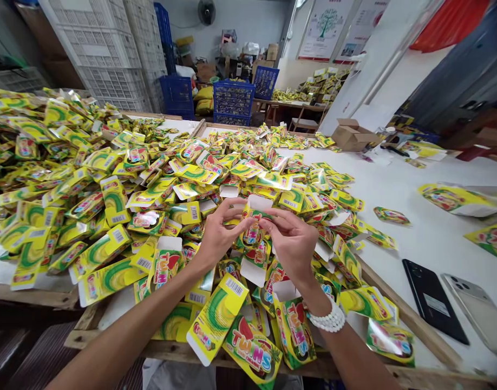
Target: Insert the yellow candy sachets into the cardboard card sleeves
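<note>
Head view: one small yellow and green TWINS carton (254,234) between the left hand (219,235) and the right hand (296,242), over the near part of a big pile of cartons (114,200) on the white bench (390,187). Left hand nearly closed, with thumb and fingers pinching the left side. Right hand nearly closed too, with thumb and finger tips pinching the right side, near the top. Cannot tell just how tight. White end flap (260,202) sticking up at the top of the carton. Just below, a second TWINS carton (258,253), with a white bottom flap (253,272) pointing down.

Looks like thin, shiny card, so probably very light. Likely a bit stiff along the folded edges but soft in the flat middle, and easy to dent with a hard squeeze. Might slide a little on the smooth print. Best to hold by the two long sides, close to the corners, with gentle finger tips. Better not to pull on the top flap; could bend or tear there. No way to see inside, so no telling full from empty.
</note>
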`<control>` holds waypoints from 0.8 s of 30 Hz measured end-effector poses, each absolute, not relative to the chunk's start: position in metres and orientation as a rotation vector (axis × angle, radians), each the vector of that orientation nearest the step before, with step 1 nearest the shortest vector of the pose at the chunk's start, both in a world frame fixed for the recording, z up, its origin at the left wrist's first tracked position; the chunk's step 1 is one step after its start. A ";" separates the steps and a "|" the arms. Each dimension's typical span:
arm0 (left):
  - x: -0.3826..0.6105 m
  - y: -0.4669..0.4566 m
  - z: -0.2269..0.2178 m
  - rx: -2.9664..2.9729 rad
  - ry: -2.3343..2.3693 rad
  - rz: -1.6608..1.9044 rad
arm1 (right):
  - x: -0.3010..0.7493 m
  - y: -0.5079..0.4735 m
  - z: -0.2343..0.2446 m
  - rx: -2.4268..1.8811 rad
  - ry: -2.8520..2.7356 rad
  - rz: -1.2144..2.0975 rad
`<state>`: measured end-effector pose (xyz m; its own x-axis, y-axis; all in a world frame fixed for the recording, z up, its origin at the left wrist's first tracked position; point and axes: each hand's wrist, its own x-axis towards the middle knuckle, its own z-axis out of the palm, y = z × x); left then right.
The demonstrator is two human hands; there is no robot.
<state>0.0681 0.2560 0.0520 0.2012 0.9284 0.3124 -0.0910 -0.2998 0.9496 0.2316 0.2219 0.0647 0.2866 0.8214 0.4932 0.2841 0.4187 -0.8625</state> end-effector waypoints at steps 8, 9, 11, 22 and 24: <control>0.067 0.257 0.049 1.531 0.809 1.278 | 0.241 0.223 0.069 -1.210 -1.419 0.364; 0.067 0.257 0.049 1.530 0.790 1.267 | 0.242 0.223 0.070 -1.209 -1.406 0.416; 0.067 0.259 0.049 1.535 0.769 1.249 | 0.242 0.223 0.074 -1.206 -1.383 0.517; 0.064 0.254 0.056 1.783 0.856 1.264 | 0.250 0.227 0.079 -1.193 -1.358 0.689; 0.065 0.252 0.057 1.848 0.862 1.291 | 0.251 0.228 0.078 -1.179 -1.377 0.707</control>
<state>0.0651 0.2517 0.0575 0.2773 0.8337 0.4776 0.1214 -0.5235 0.8434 0.2512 0.2277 0.0784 0.1351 0.9238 0.3581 0.2479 0.3185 -0.9150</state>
